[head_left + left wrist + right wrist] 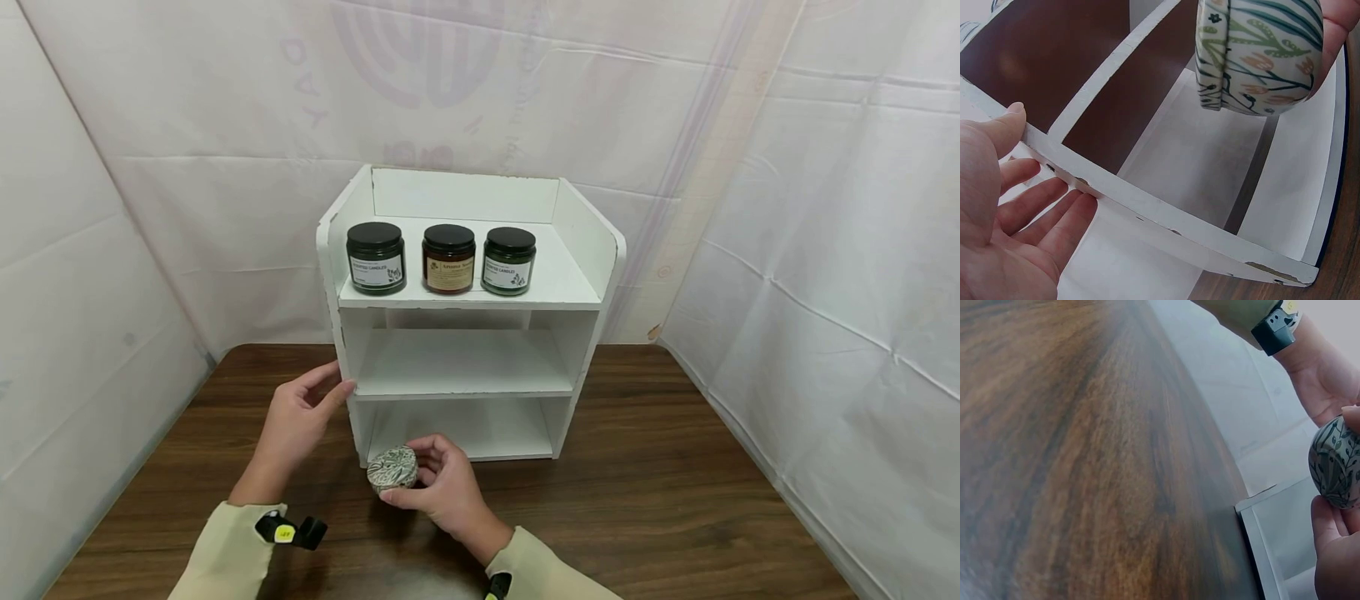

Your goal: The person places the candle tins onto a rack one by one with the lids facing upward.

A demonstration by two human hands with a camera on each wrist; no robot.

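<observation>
A small round tin (392, 469) with a leaf-and-flower print is pinched between the thumb and fingers of my right hand (452, 492). It is held before the lower left front corner of the white shelf unit (468, 396). The tin's lid seam and orange tulip pattern show in the left wrist view, where the tin (1260, 59) is large and close. My left hand (296, 421) holds the left side panel at middle-board height. Its thumb lies on the front edge and its fingers (1041, 203) lie along the outer face.
Three dark-lidded candle jars stand in a row on the top board: a green one (377, 260) at left, an amber one (448, 260) in the middle, another green one (509, 262) at right. The unit stands on a dark wooden table (660, 483) enclosed by white sheeting (825, 250).
</observation>
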